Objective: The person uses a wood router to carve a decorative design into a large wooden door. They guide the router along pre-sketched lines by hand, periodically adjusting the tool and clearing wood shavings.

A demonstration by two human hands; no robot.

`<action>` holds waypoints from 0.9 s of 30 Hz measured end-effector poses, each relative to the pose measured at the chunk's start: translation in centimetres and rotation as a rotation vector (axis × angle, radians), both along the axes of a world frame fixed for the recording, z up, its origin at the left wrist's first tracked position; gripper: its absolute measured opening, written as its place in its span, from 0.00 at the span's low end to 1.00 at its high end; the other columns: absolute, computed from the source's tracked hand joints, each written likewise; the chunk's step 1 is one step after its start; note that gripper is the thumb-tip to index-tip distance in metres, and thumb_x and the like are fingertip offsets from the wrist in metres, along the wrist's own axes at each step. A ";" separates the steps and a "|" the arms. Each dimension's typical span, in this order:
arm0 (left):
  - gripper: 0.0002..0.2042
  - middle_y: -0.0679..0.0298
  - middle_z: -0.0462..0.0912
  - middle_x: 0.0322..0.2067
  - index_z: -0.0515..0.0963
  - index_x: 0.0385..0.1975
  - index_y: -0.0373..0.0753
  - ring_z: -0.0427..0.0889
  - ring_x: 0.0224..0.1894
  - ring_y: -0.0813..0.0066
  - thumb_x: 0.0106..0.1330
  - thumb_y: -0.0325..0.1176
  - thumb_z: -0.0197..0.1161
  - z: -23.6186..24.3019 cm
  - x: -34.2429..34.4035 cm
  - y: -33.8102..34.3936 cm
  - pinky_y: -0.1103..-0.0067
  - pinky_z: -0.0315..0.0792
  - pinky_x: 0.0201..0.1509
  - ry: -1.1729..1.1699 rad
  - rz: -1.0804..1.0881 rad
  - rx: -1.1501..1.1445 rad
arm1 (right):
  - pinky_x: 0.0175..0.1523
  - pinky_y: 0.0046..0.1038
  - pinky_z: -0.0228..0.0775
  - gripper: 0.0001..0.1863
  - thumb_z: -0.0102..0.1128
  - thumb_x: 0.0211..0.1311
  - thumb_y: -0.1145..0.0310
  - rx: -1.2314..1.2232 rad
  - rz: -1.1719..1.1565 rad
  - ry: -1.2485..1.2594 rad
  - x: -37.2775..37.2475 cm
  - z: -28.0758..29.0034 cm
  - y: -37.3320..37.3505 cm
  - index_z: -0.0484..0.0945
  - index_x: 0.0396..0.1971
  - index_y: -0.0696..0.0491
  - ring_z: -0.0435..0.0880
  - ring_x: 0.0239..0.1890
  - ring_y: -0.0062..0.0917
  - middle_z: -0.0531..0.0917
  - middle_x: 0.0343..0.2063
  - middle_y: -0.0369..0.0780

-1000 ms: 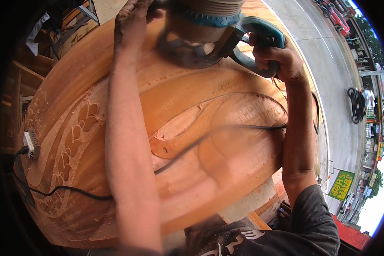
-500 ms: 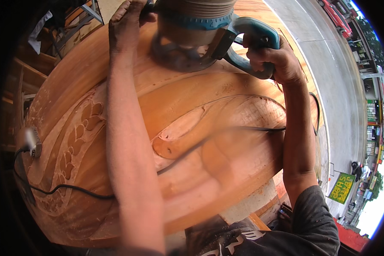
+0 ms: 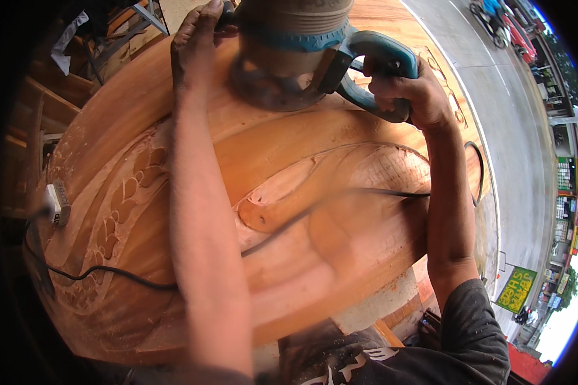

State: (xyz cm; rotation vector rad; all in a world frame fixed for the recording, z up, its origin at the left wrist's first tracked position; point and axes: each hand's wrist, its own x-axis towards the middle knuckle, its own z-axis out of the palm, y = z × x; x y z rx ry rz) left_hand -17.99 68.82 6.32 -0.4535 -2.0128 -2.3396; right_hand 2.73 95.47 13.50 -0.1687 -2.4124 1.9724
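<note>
The router [image 3: 292,54] is between the 2 hands, to the right of the left fingers and to the left of the right ones, above the carved wood [image 3: 347,131]. It looks heavy and stiff, with most of its weight in the tall body, so it would likely feel top-heavy and call for both hands; the dusty body would probably give a poor hold. The best places to grip seem to be the handle [image 3: 385,48] and the knob [image 3: 227,14], with fingertips kept clear of the gaps low in the base [image 3: 273,96]. Whether that base rests on the wood or hangs just over it, I cannot tell. The right hand [image 3: 420,96] has its fingers curled in a narrow ring through the looped handle. The left hand [image 3: 196,42] is bent round the knob, fingers drawn in, though the top edge cuts part of this off and the exact gap is hidden. The cord [image 3: 109,269] lies nearer than the fingers, crossing the wood under the left forearm; a white block [image 3: 58,204] sits well apart, to the left of the left fingers.
</note>
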 end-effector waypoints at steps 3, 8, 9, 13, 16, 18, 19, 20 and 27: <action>0.26 0.73 0.83 0.54 0.78 0.63 0.44 0.78 0.48 0.80 0.75 0.55 0.59 -0.9 0.6 0.0 0.75 0.73 0.62 -0.032 -0.006 0.037 | 0.29 0.22 0.63 0.15 0.72 0.47 0.70 0.010 -0.008 -0.005 0.2 0.1 0.0 0.86 0.37 0.58 0.74 0.18 0.17 0.78 0.16 0.33; 0.30 0.74 0.78 0.63 0.71 0.69 0.41 0.76 0.52 0.80 0.75 0.55 0.58 -1.7 0.7 -0.7 0.73 0.71 0.68 -0.006 -0.021 0.057 | 0.28 0.22 0.63 0.15 0.72 0.47 0.71 0.012 -0.019 -0.030 0.8 0.7 -0.6 0.86 0.38 0.58 0.74 0.18 0.17 0.78 0.16 0.33; 0.29 0.73 0.79 0.61 0.73 0.67 0.40 0.77 0.50 0.80 0.74 0.54 0.60 -1.9 0.6 -0.7 0.71 0.71 0.69 0.018 -0.015 0.085 | 0.28 0.22 0.63 0.16 0.72 0.47 0.71 -0.002 -0.012 -0.021 0.9 0.6 -0.6 0.86 0.38 0.58 0.74 0.18 0.17 0.78 0.16 0.33; 0.22 0.68 0.83 0.50 0.80 0.55 0.41 0.81 0.52 0.78 0.74 0.51 0.60 -1.2 0.5 -0.3 0.73 0.74 0.60 0.029 -0.093 0.178 | 0.28 0.21 0.63 0.16 0.71 0.47 0.72 -0.025 -0.003 0.004 1.1 0.2 -0.5 0.85 0.39 0.59 0.74 0.18 0.17 0.77 0.16 0.34; 0.22 0.66 0.82 0.53 0.78 0.57 0.41 0.79 0.57 0.76 0.76 0.51 0.55 -0.9 1.2 -0.4 0.69 0.74 0.63 0.114 -0.126 0.144 | 0.28 0.21 0.63 0.15 0.70 0.48 0.72 -0.026 -0.019 0.005 1.4 0.1 -0.3 0.85 0.39 0.59 0.74 0.18 0.17 0.77 0.16 0.34; 0.21 0.66 0.82 0.53 0.78 0.56 0.41 0.79 0.57 0.75 0.76 0.51 0.54 -0.5 1.5 -0.6 0.68 0.74 0.63 0.092 -0.109 0.135 | 0.27 0.21 0.63 0.15 0.70 0.48 0.72 -0.034 -0.008 0.015 1.5 -0.1 -0.6 0.85 0.38 0.59 0.74 0.18 0.17 0.77 0.16 0.34; 0.21 0.66 0.82 0.53 0.79 0.55 0.41 0.79 0.58 0.75 0.76 0.50 0.53 -0.2 1.7 -0.5 0.67 0.74 0.63 0.072 -0.101 0.127 | 0.27 0.22 0.63 0.15 0.70 0.48 0.72 -0.040 -0.004 0.026 1.6 0.0 -0.7 0.84 0.38 0.59 0.74 0.17 0.17 0.77 0.16 0.34; 0.21 0.66 0.82 0.53 0.79 0.55 0.41 0.79 0.58 0.75 0.76 0.50 0.53 0.1 1.9 -0.3 0.67 0.74 0.63 0.069 -0.102 0.132 | 0.27 0.22 0.63 0.15 0.70 0.48 0.72 -0.035 -0.005 0.023 1.8 -0.1 -0.6 0.84 0.38 0.59 0.74 0.17 0.17 0.77 0.16 0.34; 0.19 0.68 0.83 0.46 0.81 0.48 0.45 0.79 0.54 0.76 0.68 0.52 0.59 0.8 2.4 -0.7 0.69 0.69 0.63 0.051 -0.129 0.129 | 0.27 0.22 0.60 0.15 0.69 0.47 0.71 0.005 -0.017 0.023 2.4 -0.2 -0.7 0.84 0.37 0.58 0.73 0.18 0.17 0.77 0.16 0.34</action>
